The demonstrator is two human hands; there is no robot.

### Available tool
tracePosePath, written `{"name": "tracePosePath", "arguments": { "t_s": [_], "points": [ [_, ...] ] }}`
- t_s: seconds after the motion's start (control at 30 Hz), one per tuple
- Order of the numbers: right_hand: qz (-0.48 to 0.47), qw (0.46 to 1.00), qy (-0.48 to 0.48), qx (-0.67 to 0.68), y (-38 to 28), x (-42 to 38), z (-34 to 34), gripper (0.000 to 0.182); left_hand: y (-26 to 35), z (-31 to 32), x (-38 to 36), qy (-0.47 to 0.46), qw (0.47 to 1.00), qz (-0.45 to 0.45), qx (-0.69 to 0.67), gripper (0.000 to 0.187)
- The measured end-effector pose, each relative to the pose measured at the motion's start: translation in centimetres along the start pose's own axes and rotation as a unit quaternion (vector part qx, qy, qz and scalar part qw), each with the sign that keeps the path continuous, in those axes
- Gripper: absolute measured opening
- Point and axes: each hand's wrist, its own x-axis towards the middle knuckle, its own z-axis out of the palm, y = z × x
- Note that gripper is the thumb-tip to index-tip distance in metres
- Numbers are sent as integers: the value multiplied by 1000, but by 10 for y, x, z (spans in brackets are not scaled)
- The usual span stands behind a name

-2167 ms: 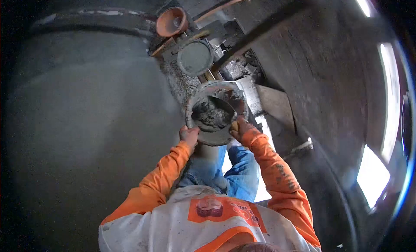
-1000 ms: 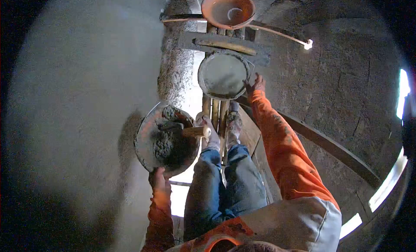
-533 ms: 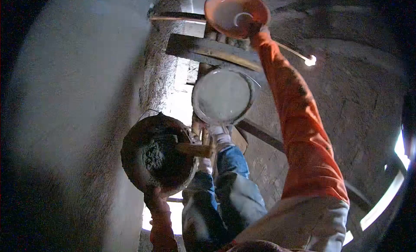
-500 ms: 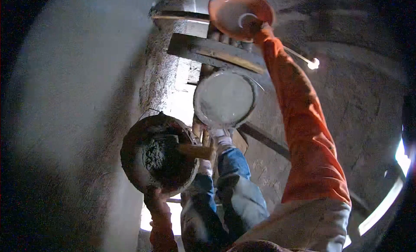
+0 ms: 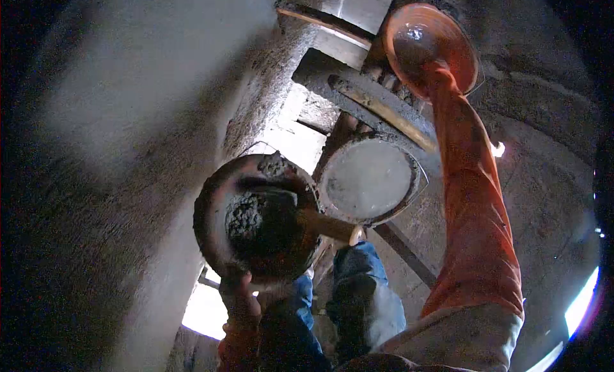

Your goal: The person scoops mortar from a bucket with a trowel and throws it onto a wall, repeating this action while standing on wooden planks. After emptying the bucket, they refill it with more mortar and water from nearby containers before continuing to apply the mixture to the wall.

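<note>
My left hand (image 5: 239,287) grips the lower rim of a dark, mortar-smeared bucket (image 5: 208,205). Inside the bucket lie a lump of grey mortar (image 5: 246,217) and a flat dark tool, whose wooden handle (image 5: 332,227) sticks out over the right rim. At the upper right, my right hand (image 5: 439,70) reaches into an orange bowl (image 5: 464,49); its fingers are blurred and hidden in shadow, so what they hold cannot be made out. Between the two vessels stands a round bucket of pale grey liquid (image 5: 369,179).
Mortar-stained boards (image 5: 384,113) run across the middle, with bright gaps beside them. Another narrow board (image 5: 323,21) is at the top. A rough wall (image 5: 128,199) fills the left side. My legs in blue jeans (image 5: 361,276) are below. A small light (image 5: 497,149) shines behind my right sleeve.
The view has shifted, so the vessels and boards appear farther right. My right hand has moved from the orange bowl's rim down into it. My left hand still holds the dark bucket.
</note>
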Motion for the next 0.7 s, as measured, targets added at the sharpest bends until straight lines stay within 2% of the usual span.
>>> {"name": "tracePosePath", "arguments": {
  "t_s": [0.03, 0.07, 0.1, 0.13, 0.17, 0.23, 0.3, 0.33, 0.37, 0.4, 0.43, 0.47, 0.5, 0.57, 0.6, 0.63, 0.67, 0.7],
  "points": [
    [4, 999, 3, 47, -1, -10, -7, 44, -11, -2, -1, 3, 1000, -3, -2, 23],
    [10, 995, 3, 99, 0, -22, -16, 42, -34, 0, 3, 23, 996, -32, -85, 23],
    [17, 987, 3, 160, 0, -36, -28, 41, -14, 2, 1, 43, 983, -60, -167, 24],
    [26, 973, 2, 229, -3, -51, -41, 39, 14, 0, -11, 22, 972, -95, -214, 26],
    [39, 952, -3, 303, -4, -67, -57, 38, 11, -1, -9, 23, 971, -97, -218, 26],
    [64, 890, -20, 450, -9, -94, -88, 35, -9, 2, -7, 25, 989, -63, -135, 30],
    [83, 814, -49, 573, -26, -129, -125, 33, 34, -1, -16, -11, 991, 95, -97, 28],
    [83, 778, -64, 619, -36, -148, -143, 32, 56, 1, -17, -28, 991, 84, -99, 26],
    [88, 778, -68, 619, -47, -168, -160, 32, 73, 1, -19, -46, 991, 72, -100, 25],
    [101, 705, -100, 695, -73, -197, -191, 32, 81, 1, -18, -48, 991, 71, -100, 25],
    [110, 624, -128, 763, -98, -222, -218, 33, 87, 3, -16, -95, 984, 127, -81, 23],
    [118, 613, -152, 766, -116, -239, -237, 34, 93, 6, -14, -142, 971, 183, -63, 22],
    [124, 602, -175, 769, -132, -253, -252, 35, 96, 11, -9, -143, 970, 188, -65, 22],
    [60, 700, -125, 700, -156, -276, -267, 33, 99, 21, -2, -101, 932, 318, 144, 19],
    [59, 702, -120, 699, -166, -284, -276, 33, 109, 27, -6, -121, 954, 276, 3, 18],
    [25, 777, -78, 624, -176, -290, -286, 34, 119, 32, -10, -131, 953, 235, -143, 18],
    [-8, 842, -35, 538, -184, -292, -296, 35, 120, 34, -3, -100, 948, 286, -96, 19],
    [-9, 843, -32, 537, -183, -288, -302, 35, 123, 35, 1, -67, 938, 337, -46, 22]
  ]
}}
